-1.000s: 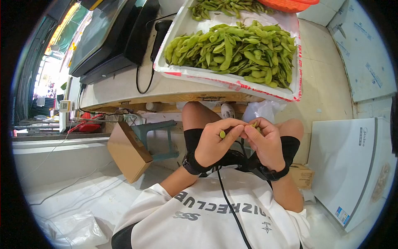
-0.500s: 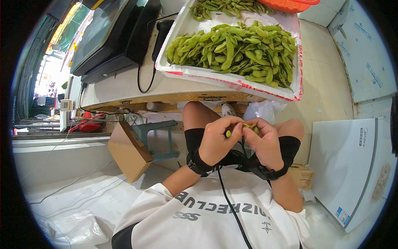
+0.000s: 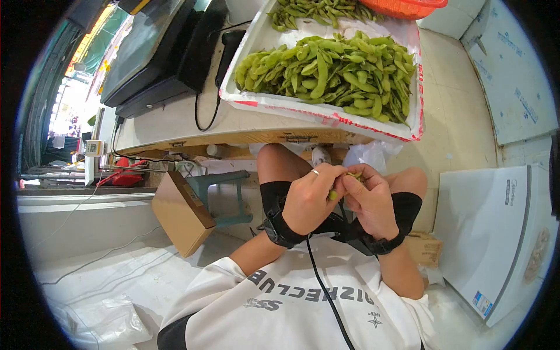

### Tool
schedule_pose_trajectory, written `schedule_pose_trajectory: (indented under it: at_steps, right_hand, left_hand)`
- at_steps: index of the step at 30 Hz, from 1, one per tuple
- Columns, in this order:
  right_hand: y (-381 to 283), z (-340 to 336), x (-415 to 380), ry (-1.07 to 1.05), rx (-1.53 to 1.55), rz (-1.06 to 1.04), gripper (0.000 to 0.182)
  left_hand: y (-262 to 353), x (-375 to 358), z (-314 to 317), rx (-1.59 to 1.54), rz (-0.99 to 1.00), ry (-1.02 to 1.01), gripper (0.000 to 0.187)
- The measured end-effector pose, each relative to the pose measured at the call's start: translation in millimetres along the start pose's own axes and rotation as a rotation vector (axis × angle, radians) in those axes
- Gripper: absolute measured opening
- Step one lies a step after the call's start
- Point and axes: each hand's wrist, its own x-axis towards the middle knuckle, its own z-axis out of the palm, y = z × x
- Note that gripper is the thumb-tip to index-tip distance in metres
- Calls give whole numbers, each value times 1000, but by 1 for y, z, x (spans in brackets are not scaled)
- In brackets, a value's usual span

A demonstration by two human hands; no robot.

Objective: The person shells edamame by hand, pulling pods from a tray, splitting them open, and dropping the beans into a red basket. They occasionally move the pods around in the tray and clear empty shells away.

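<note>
One small green pod [image 3: 344, 177] is held between the two hands, low over the person's lap and just below the edge of the table [image 3: 175, 119]. It is judged to be very light, soft-skinned and somewhat pliant, with firm beans inside that could slip out when the seam is pressed; a hold at the two ends, with thumbs along the seam, is judged best, and a gentle squeeze rather than a hard one. The left hand [image 3: 306, 201] is curled almost closed, its thumb and forefinger pinched on the pod's near end, and a pale green bean [image 3: 333, 195] is seen at its fingertips. The right hand [image 3: 373, 201] is likewise curled, its fingers closed around the pod's other end; how much of the pod lies inside it cannot be told. Both wrists are wrapped in black bands. On the table above, well apart from the hands, a white foam tray [image 3: 303, 108] is heaped with more green pods [image 3: 332, 70].
</note>
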Motion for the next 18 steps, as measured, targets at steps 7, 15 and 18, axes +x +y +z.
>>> schedule_pose_trajectory:
  at_steps: [7, 15, 18]
  right_hand:
    - [3, -3, 10, 28, -168, -47, 14]
    - [-14, 11, 5, 91, -43, -71, 23]
    - [-17, 8, -4, 48, 41, -51, 18]
  left_hand:
    - [-4, -4, -3, 13, 33, -75, 24]
    - [-1, 10, -8, 44, 79, -29, 26]
    - [3, 26, -39, 108, -18, 142, 16]
